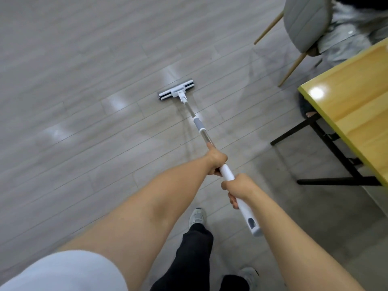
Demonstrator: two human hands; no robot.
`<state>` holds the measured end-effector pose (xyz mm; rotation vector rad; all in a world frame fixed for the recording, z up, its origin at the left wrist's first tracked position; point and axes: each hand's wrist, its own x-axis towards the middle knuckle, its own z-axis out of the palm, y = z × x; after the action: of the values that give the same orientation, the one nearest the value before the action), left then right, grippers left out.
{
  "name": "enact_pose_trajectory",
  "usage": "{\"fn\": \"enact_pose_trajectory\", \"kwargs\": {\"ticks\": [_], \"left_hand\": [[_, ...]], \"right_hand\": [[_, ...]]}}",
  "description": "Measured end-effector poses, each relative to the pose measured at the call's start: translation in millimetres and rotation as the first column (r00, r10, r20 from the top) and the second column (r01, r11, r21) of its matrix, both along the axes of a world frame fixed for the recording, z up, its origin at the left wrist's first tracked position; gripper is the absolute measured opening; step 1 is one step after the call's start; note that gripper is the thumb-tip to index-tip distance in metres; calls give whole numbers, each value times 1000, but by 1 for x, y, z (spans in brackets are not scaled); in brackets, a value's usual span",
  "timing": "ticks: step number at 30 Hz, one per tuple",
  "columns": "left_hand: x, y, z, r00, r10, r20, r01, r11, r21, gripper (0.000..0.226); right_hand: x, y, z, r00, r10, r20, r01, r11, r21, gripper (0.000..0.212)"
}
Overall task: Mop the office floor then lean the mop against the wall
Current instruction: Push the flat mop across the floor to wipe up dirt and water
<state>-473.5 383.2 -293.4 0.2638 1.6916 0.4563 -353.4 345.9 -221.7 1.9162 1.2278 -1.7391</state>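
A white mop with a metal pole point(200, 128) stretches away from me across the grey plank floor point(84, 101). Its flat white-and-black head point(177, 90) lies on the floor ahead, with wet shiny streaks around it. My left hand point(216, 161) grips the pole higher up, index finger pointing along it. My right hand point(238, 187) grips the white handle section closer to me. The handle's end point(254, 226) sticks out below my right hand.
A yellow-edged wooden table point(346, 106) on black metal legs point(331, 156) stands at the right. Behind it is a grey chair point(304, 22) with wooden legs, where a person sits. My feet in grey shoes point(197, 217) are below.
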Motion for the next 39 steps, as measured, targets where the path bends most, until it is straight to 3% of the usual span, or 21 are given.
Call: {"fn": "enact_pose_trajectory", "kwargs": {"ticks": [10,20,28,39], "left_hand": [[140,-110,34,991,-106,79,110,993,-44,82],[228,-169,66,995,-58,82,64,996,-67,71],[203,-168,59,997,-12,81,13,1000,-21,89],[68,-42,48,1000,-1,29,-1,998,60,61]], "right_hand": [[139,-110,32,999,10,45,-8,999,-41,11],[226,-161,66,989,120,81,-119,993,-12,19],[194,-160,54,998,22,57,-21,999,-24,13],[57,-33,41,1000,0,-11,0,1000,-19,12]]}}
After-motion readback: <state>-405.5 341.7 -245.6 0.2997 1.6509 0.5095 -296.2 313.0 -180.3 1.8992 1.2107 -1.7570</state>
